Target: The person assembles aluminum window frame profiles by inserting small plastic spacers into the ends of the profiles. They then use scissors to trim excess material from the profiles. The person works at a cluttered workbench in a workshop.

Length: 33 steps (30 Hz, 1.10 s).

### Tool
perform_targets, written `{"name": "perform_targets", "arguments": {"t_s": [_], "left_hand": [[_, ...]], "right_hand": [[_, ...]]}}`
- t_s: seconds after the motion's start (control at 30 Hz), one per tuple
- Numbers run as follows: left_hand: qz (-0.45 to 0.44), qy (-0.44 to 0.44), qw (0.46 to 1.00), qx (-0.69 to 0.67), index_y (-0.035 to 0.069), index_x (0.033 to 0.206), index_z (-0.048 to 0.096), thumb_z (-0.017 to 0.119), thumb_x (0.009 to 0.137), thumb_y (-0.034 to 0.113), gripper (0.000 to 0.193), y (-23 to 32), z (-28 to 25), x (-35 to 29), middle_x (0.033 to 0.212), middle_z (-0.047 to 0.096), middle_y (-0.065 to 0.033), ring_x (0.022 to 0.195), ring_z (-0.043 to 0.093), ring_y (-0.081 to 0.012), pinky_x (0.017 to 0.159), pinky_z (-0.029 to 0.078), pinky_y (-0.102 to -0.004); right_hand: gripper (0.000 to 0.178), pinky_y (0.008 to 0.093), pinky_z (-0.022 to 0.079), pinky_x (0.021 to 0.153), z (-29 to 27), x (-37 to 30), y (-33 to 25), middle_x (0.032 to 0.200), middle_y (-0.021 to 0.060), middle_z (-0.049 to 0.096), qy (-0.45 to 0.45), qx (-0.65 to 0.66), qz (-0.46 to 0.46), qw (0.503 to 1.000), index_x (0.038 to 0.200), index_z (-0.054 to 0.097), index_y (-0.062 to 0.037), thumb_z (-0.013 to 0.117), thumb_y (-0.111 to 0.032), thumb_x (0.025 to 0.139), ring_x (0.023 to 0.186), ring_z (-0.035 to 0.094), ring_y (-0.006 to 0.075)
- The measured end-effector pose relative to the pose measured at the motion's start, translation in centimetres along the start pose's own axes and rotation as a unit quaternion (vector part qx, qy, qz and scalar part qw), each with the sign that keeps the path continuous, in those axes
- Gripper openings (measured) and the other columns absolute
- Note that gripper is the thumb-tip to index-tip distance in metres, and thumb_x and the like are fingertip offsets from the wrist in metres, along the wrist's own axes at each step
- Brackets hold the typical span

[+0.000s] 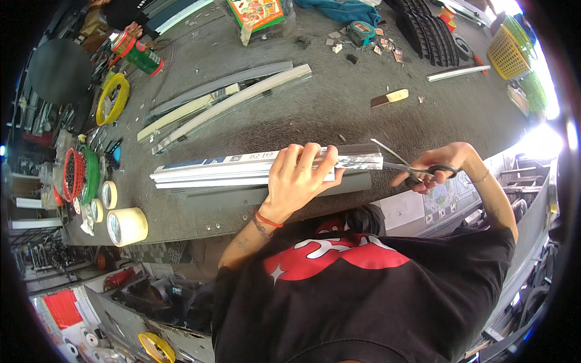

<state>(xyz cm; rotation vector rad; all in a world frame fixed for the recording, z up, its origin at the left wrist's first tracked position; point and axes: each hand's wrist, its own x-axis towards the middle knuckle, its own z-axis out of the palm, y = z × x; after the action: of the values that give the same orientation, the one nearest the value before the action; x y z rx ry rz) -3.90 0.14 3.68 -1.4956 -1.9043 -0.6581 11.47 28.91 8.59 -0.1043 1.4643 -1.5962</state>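
A long white profile (212, 177) lies across the grey worktop in front of me, a printed film strip (227, 160) along its far side. My left hand (301, 172) presses down on its right half, fingers bent over the top. Shiny clear wrapping (365, 161) covers the profile's right end. My right hand (437, 171) holds a pair of scissors by the black handles (446, 172). Their blades (396, 166) point left and meet the wrapped end; the tips are hard to make out. Beneath the white profile sits a dark grey profile (348, 184).
Several loose profiles (233, 106) lie farther back. At the left are tape rolls (128, 227), a red basket (73, 175), a yellow basket (124, 100) and a spray can (138, 53). A wooden-handled brush (390, 98) and tape measure (361, 34) lie at the far right.
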Motion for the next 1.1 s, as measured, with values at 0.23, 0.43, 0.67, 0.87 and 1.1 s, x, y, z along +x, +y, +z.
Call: {"name": "perform_targets", "arguments": {"t_s": [0.23, 0.43, 0.67, 0.87, 1.1], "left_hand": [[-0.08, -0.057, 0.994, -0.039, 0.012, 0.087, 0.062, 0.078, 0.066, 0.029, 0.033, 0.0, 0.3, 1.3, 0.083, 0.053, -0.0005, 0.074, 0.053, -0.0193, 0.064, 0.045, -0.0324], [-0.091, -0.068, 0.991, -0.075, 0.009, 0.086, 0.061, 0.077, 0.069, 0.031, 0.033, -0.4, -0.1, 1.9, 0.083, 0.053, -0.0024, 0.077, 0.054, -0.0198, 0.067, 0.046, -0.0319], [-0.093, -0.046, 0.991, -0.089, 0.008, 0.087, 0.06, 0.077, 0.07, 0.03, 0.032, -0.6, -0.5, 2.3, 0.083, 0.055, -0.0037, 0.078, 0.057, -0.0223, 0.067, 0.047, -0.0346], [-0.09, -0.044, 0.988, -0.114, 0.008, 0.085, 0.06, 0.075, 0.07, 0.028, 0.029, -0.2, -0.7, 1.8, 0.083, 0.056, -0.0037, 0.078, 0.056, -0.022, 0.067, 0.046, -0.0347], [-0.103, -0.034, 0.988, -0.112, 0.007, 0.084, 0.061, 0.075, 0.07, 0.028, 0.029, -0.1, -0.9, 2.2, 0.082, 0.055, -0.0035, 0.079, 0.055, -0.0218, 0.069, 0.046, -0.0351]], "right_hand": [[0.083, 0.0274, 0.043, 0.061, 9.8, 3.0, 2.9, 0.074, -0.0002, 0.05, 0.331, -0.063, -0.105, 0.936, 0.144, 0.034, 0.0036, 0.068, -0.044, 0.085, 0.068, 0.05, 0.0106], [0.088, 0.037, 0.044, 0.064, 16.1, 8.4, 1.2, 0.079, 0.0178, 0.056, 0.546, -0.169, -0.044, 0.819, 0.143, 0.034, 0.0003, 0.071, -0.048, 0.079, 0.065, 0.051, 0.0269], [0.083, 0.0454, 0.046, 0.066, 18.7, 13.8, -2.3, 0.091, 0.0249, 0.059, 0.711, -0.221, 0.034, 0.666, 0.137, 0.036, 0.0007, 0.074, -0.042, 0.076, 0.08, 0.06, 0.0433], [0.077, 0.047, 0.046, 0.066, 17.6, 16.3, -2.8, 0.091, 0.0219, 0.057, 0.747, -0.253, 0.096, 0.608, 0.131, 0.043, -0.0001, 0.074, -0.043, 0.076, 0.08, 0.06, 0.0431], [0.073, 0.0382, 0.043, 0.058, 15.8, 15.4, -2.9, 0.075, 0.0177, 0.055, 0.766, -0.26, -0.013, 0.588, 0.126, 0.054, -0.0002, 0.082, -0.035, 0.068, 0.062, 0.055, 0.0301]]}}
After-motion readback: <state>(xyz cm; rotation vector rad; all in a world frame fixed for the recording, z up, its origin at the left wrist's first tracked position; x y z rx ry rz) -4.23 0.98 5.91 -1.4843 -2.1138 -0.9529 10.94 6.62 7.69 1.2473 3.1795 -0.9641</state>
